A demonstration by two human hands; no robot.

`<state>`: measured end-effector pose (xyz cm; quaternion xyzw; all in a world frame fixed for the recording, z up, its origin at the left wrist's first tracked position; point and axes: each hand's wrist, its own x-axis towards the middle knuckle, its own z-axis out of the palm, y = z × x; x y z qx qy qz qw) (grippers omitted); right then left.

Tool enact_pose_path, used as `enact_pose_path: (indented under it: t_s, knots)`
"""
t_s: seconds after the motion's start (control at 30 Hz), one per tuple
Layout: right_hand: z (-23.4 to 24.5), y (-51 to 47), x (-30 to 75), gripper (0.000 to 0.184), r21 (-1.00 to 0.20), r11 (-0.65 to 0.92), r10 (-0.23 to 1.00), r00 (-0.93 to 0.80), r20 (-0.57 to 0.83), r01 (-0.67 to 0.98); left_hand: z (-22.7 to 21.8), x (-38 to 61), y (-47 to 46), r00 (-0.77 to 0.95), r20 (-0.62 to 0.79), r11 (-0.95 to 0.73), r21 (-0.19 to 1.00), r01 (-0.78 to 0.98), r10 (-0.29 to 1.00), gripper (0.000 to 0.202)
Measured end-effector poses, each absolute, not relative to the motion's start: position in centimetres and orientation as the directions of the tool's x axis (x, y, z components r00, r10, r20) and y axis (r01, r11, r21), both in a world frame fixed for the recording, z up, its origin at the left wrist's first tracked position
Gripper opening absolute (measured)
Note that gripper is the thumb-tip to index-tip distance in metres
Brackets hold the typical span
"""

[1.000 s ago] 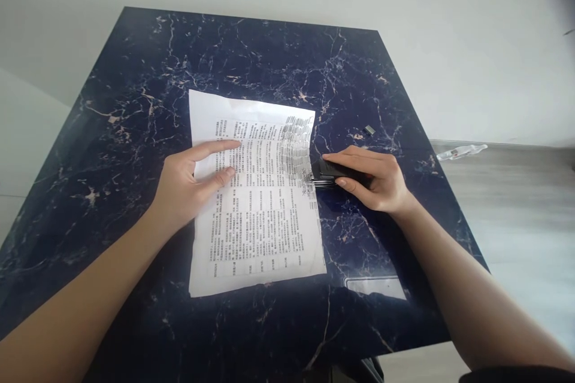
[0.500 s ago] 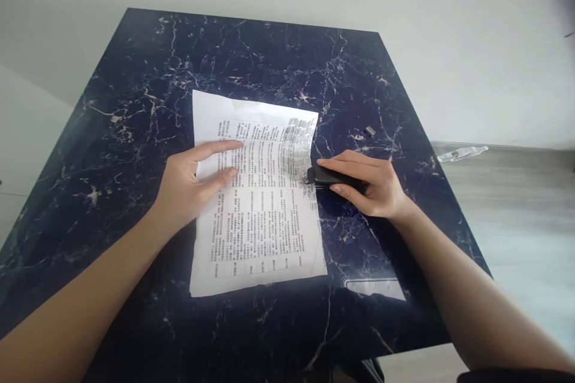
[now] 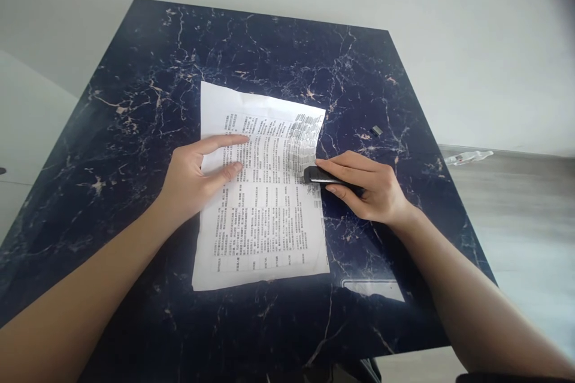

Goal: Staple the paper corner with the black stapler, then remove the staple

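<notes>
A printed sheet of paper [image 3: 260, 233], slightly curled, lies on the dark table; whether it is one sheet or several I cannot tell. My left hand [image 3: 191, 176] holds it at the left side, thumb and index finger apart on its face, the other fingers hidden. My right hand [image 3: 371, 185] is closed around a black stapler [image 3: 326, 176], thumb below and fingers along the top. The stapler's head overlaps the paper's right edge. Dense grey, partly shiny marks run along the paper's upper right; I cannot make out whether they are print or staples.
A small greenish-grey block [image 3: 376, 130] lies on the table right of the paper. The dark marbled table [image 3: 269, 42] shows a bright reflection [image 3: 375, 288] near its front right. A clear plastic wrapper [image 3: 469, 157] lies beyond the table's right edge, by the wall.
The stapler's head has shifted slightly left, further over the paper, with my right hand. My left hand keeps its hold on the paper. The whole view has shifted a little.
</notes>
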<state>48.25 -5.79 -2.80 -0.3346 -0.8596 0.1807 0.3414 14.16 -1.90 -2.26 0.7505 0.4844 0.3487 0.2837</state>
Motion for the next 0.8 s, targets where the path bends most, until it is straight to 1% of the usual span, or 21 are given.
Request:
enact_pose_path:
  t_s: [0.3,0.63,0.8]
  knots:
    - [-2.58,-5.94,48.08,0.062,-0.514,0.712,0.7,-0.548,0.459,0.478,-2.17,14.23,-1.96,0.287,0.257,-0.375,0.768,0.519,0.923,0.036]
    - [-2.44,-5.98,47.86,0.06,-0.506,0.71,0.701,-0.558,0.445,0.489,-1.82,14.23,-1.99,0.291,0.243,-0.365,0.781,0.508,0.925,0.035]
    - [-2.58,-5.87,47.86,0.056,-0.482,0.718,0.694,-0.564,0.447,0.502,-1.75,14.32,-2.03,0.282,0.218,-0.339,0.785,0.518,0.934,0.036]
